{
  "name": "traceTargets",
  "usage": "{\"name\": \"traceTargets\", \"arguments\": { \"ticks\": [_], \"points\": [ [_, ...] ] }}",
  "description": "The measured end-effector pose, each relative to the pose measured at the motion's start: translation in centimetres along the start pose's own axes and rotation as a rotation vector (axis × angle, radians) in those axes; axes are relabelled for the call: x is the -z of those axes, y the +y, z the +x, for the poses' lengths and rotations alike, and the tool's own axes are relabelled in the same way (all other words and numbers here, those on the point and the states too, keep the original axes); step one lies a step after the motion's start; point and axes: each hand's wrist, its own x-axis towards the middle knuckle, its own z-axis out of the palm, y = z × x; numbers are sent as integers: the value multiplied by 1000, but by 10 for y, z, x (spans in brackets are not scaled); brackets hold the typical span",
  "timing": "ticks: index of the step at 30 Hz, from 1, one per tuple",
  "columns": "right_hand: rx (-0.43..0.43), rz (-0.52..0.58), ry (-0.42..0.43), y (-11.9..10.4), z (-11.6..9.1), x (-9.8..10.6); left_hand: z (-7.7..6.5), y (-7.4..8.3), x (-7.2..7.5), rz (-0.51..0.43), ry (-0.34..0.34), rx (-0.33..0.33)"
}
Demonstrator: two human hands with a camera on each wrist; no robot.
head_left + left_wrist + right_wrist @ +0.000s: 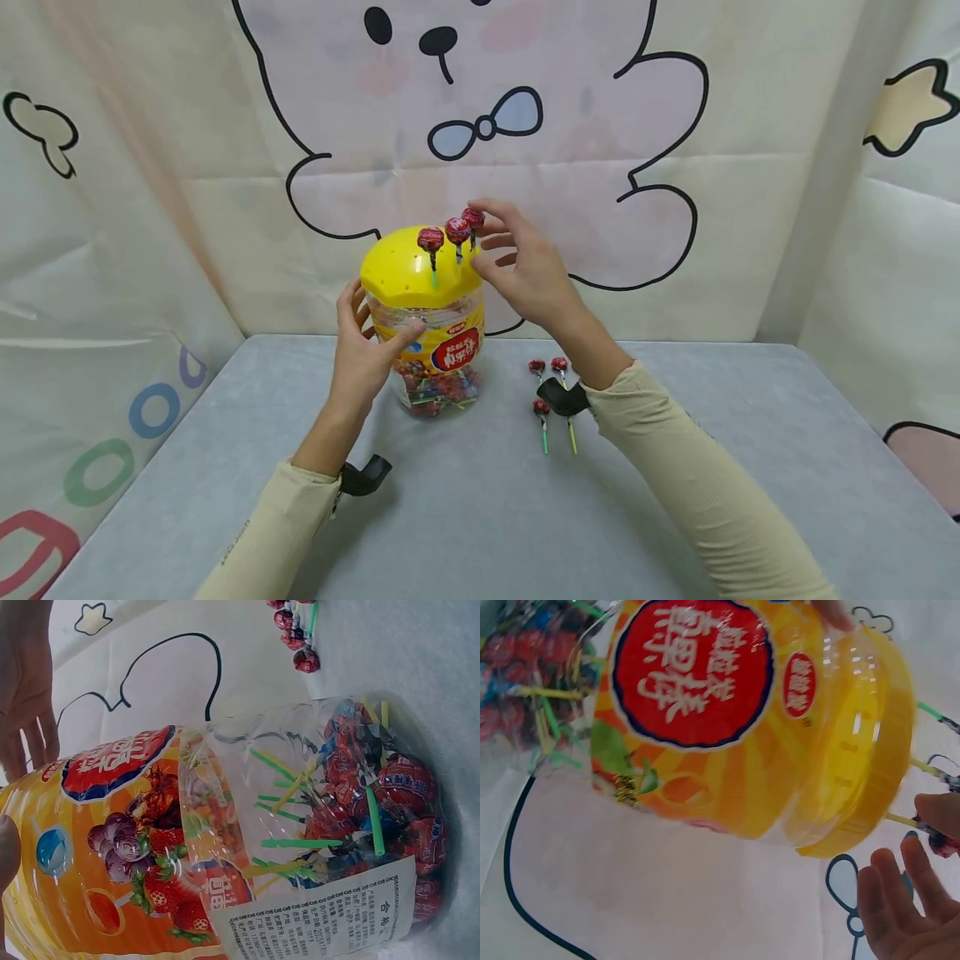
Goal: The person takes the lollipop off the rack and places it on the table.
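Observation:
A clear plastic candy jar [456, 350] with a yellow lid [397, 271] stands upright on the table, lollipops [405, 784] heaped at its bottom. My left hand [360, 358] grips its side, thumb across the front below the lid. Three red-wrapped lollipops stick up from the lid: a left one [431, 240], a middle one [457, 231] and a right one [473, 218]. At the rightmost, my right hand [536, 271] pinches between thumb and index finger, the other fingers loosely bent. In the right wrist view, a fingertip [939, 812] partly covers this lollipop's head.
Several loose lollipops [541, 407] lie on the grey tabletop [480, 517] right of the jar, one head hidden behind the right wrist's black mount [564, 397]. A cartoon-printed curtain [750, 217] hangs behind the table and along both sides.

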Motion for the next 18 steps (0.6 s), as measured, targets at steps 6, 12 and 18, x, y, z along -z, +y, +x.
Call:
{"name": "traceTargets", "arguments": {
  "ticks": [6,12,18],
  "points": [
    [39,2,14,4,5,-7,0,-1,0,4,-5,-1],
    [43,-16,5,1,9,-9,-1,-2,1,2,-4,-5],
    [35,-28,-1,0,10,-6,0,-1,0,5,-9,-12]
  ]
}}
